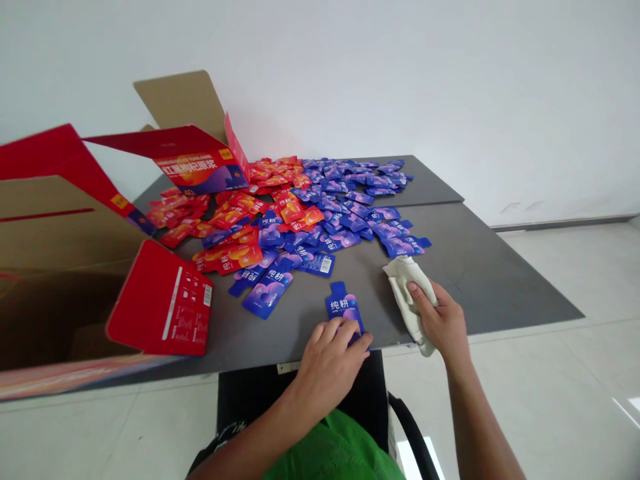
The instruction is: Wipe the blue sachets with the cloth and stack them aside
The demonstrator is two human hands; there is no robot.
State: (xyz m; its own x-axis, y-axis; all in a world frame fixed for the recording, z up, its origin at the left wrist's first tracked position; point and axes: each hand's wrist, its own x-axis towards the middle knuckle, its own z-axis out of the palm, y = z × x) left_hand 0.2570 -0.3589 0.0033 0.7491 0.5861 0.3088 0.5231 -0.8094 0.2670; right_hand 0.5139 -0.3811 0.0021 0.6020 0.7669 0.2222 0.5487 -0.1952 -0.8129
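A blue pouch (343,304) with a narrow spout end and white lettering lies near the front edge of the table. My left hand (333,357) is closed over its lower part, fingers on top and thumb at the right side. A folded off-white cloth (407,293) is gripped in my right hand (444,321), thumb on top, just right of the pouch at the table's front edge. Beyond my hands lies a spread of blue pouches (395,233); the nearest loose one (269,287) is to the left of the held pouch. Red pouches (227,259) lie further left.
A large open red carton (185,307) takes up the left front of the grey table (475,267). Behind it stands another red carton (195,170) with raised flaps. A white wall (425,80) rises behind the table. A dark chair armrest (413,433) curves below.
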